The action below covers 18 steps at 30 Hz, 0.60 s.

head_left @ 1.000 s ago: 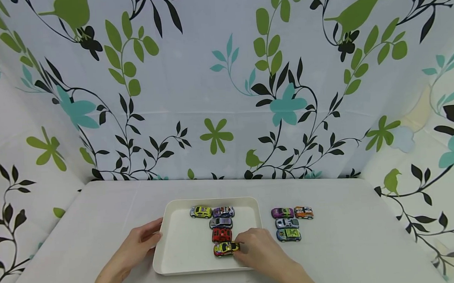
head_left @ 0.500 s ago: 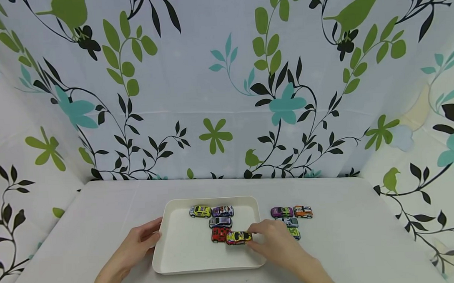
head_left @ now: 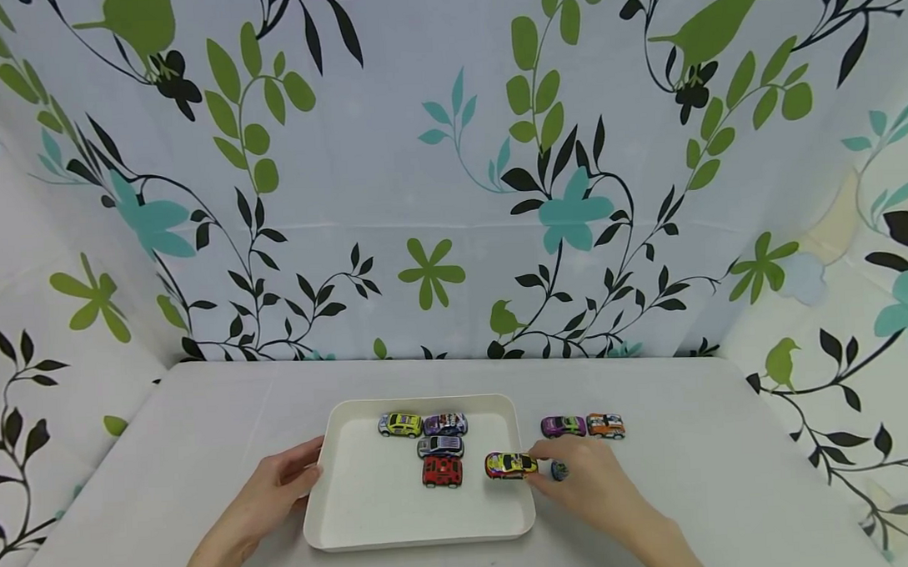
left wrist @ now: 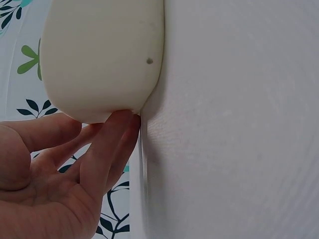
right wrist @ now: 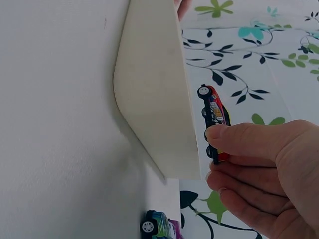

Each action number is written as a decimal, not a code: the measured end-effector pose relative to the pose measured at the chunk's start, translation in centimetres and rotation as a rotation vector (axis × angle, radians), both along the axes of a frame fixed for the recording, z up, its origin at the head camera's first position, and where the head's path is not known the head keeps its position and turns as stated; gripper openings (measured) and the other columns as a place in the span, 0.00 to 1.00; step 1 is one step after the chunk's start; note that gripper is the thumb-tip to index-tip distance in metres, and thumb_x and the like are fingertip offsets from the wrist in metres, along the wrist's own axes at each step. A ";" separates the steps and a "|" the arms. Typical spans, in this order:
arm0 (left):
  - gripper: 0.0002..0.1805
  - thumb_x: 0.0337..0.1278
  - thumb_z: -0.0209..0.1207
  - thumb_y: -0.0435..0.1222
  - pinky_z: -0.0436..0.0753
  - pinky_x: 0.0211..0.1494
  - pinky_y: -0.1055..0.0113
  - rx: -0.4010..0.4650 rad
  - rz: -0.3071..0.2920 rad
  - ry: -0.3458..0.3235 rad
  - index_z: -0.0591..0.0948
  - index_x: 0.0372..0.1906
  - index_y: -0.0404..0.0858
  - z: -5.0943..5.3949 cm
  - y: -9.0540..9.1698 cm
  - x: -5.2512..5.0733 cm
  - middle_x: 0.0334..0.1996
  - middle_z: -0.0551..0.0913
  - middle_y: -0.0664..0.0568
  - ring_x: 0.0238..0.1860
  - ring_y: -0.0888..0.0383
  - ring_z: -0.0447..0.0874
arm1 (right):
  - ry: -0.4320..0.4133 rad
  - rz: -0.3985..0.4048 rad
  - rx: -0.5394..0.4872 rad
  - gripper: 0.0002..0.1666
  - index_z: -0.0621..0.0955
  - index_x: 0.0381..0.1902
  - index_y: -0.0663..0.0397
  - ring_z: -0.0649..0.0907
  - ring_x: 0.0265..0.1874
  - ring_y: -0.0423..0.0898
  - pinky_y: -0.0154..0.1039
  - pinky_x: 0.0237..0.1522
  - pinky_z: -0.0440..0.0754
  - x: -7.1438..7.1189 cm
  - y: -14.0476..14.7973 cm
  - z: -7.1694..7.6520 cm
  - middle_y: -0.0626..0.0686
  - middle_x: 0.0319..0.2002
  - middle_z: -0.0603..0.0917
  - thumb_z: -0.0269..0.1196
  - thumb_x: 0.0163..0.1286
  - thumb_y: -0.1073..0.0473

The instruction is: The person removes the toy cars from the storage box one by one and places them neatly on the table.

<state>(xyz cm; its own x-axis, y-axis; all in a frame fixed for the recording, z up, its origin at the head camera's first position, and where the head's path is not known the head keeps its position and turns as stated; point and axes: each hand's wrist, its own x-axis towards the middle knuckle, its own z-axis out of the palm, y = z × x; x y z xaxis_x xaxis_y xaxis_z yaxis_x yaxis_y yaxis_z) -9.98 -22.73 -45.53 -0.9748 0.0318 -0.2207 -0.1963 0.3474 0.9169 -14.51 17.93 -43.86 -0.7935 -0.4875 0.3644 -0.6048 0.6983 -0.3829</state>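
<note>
Between thumb and fingers, my right hand (head_left: 592,483) pinches a yellow and red toy car (head_left: 509,465) over the right edge of the white tray (head_left: 388,536). In the right wrist view the car (right wrist: 215,112) is raised beside the tray's side wall (right wrist: 154,94), held by the right hand (right wrist: 264,174). My left hand (head_left: 269,494) grips the tray's left rim; in the left wrist view its fingers (left wrist: 107,149) touch the tray's end (left wrist: 104,59). Inside the tray are a yellow car (head_left: 400,425), a purple car (head_left: 445,424), a silver car (head_left: 440,447) and a red car (head_left: 441,472).
On the white table (head_left: 653,393), right of the tray, a purple and green car (head_left: 562,426) stands beside an orange car (head_left: 606,426). Part of another car (head_left: 559,470) shows by my right hand. A patterned curtain (head_left: 344,154) rises behind the table.
My right hand has lifted the yellow and red car from below the red one and carried it right to the tray's edge. The left hand has stayed at the rim.
</note>
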 end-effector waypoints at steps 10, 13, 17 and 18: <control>0.29 0.74 0.52 0.32 0.86 0.53 0.53 0.002 -0.001 0.001 0.62 0.74 0.27 -0.1 0.0 0.0 0.70 0.67 0.29 0.64 0.38 0.75 | 0.038 -0.059 0.003 0.16 0.89 0.36 0.42 0.87 0.36 0.37 0.38 0.41 0.87 -0.6 2.0 -0.2 0.38 0.35 0.90 0.81 0.47 0.58; 0.29 0.74 0.53 0.32 0.86 0.53 0.54 0.011 0.003 -0.007 0.62 0.74 0.28 -0.1 0.0 0.0 0.70 0.67 0.29 0.64 0.39 0.76 | 0.063 -0.075 -0.005 0.17 0.89 0.35 0.43 0.87 0.37 0.38 0.41 0.42 0.86 -0.7 2.6 -0.2 0.38 0.34 0.90 0.81 0.46 0.59; 0.29 0.73 0.53 0.33 0.86 0.53 0.53 0.012 0.008 -0.010 0.63 0.74 0.28 0.0 0.0 0.0 0.70 0.67 0.29 0.64 0.39 0.76 | 0.071 -0.108 -0.004 0.17 0.90 0.35 0.45 0.87 0.38 0.40 0.44 0.44 0.86 -0.9 3.4 -0.4 0.39 0.34 0.90 0.82 0.45 0.59; 0.29 0.73 0.53 0.33 0.86 0.53 0.53 0.008 0.009 -0.009 0.63 0.74 0.28 0.0 -0.1 0.0 0.70 0.67 0.29 0.64 0.39 0.76 | 0.073 -0.112 -0.004 0.17 0.89 0.35 0.45 0.87 0.38 0.40 0.45 0.45 0.86 -0.9 3.6 -0.4 0.40 0.34 0.90 0.82 0.45 0.59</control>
<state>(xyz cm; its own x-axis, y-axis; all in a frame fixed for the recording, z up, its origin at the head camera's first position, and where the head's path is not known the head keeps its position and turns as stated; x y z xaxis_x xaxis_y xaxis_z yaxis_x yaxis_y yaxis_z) -9.96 -22.78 -45.54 -0.9731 0.0253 -0.2290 -0.2073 0.3381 0.9180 -15.43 21.55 -44.26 -0.8144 -0.3958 0.4244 -0.5493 0.7617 -0.3437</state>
